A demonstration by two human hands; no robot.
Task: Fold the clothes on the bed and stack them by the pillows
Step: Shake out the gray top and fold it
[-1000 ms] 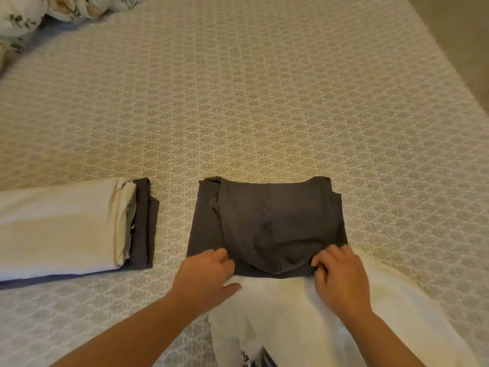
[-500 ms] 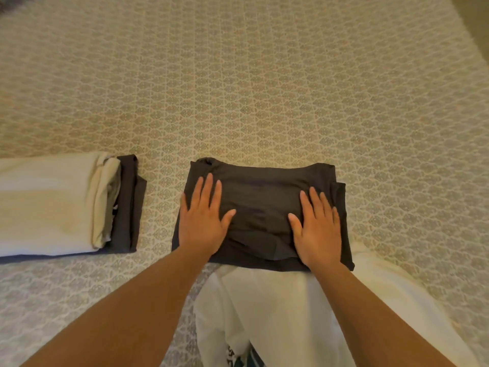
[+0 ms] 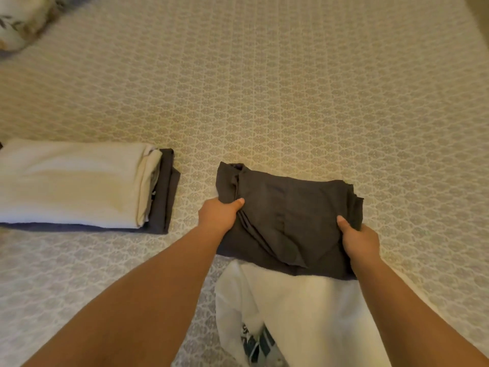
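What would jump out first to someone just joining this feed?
Both hands grip the folded dark grey garment in the centre of the bed: left hand at its left edge, right hand at its right. A white garment lies unfolded just below it, and a stack of folded clothes sits to the left.

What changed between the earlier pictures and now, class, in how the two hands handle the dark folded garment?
Half a second ago both hands pressed flat on the dark folded garment. Now the left hand grips its left edge and the right hand grips its right edge, thumbs on top. The folded stack on the left, the white garment nearest the person and the bedspread stayed as they were.
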